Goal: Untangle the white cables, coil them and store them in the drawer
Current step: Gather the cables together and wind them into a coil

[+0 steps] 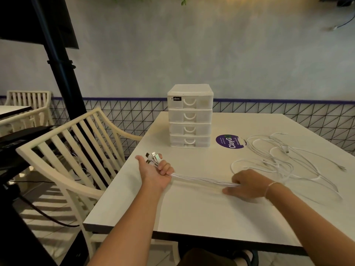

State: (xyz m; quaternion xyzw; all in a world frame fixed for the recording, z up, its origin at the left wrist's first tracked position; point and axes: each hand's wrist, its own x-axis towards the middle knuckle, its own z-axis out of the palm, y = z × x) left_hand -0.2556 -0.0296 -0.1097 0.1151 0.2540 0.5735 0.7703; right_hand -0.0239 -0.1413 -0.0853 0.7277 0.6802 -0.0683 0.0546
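Several white cables (276, 160) lie in a loose tangle on the right half of the white table (192, 208). My left hand (155, 170) grips a bundle of their ends near the table's left edge, palm up, with the metal USB plugs (153, 157) sticking out above the fingers. From that hand the bundled strands (201, 180) stretch taut to the right. My right hand (247, 186) pinches those strands low over the table, with the rest of the tangle trailing behind it. The white four-drawer unit (190, 116) stands at the back of the table with all its drawers closed.
A round purple sticker (230, 142) lies on the table just right of the drawer unit. A cream slatted chair (76, 160) stands against the table's left side. A black stand (61, 73) and dark cords fill the far left.
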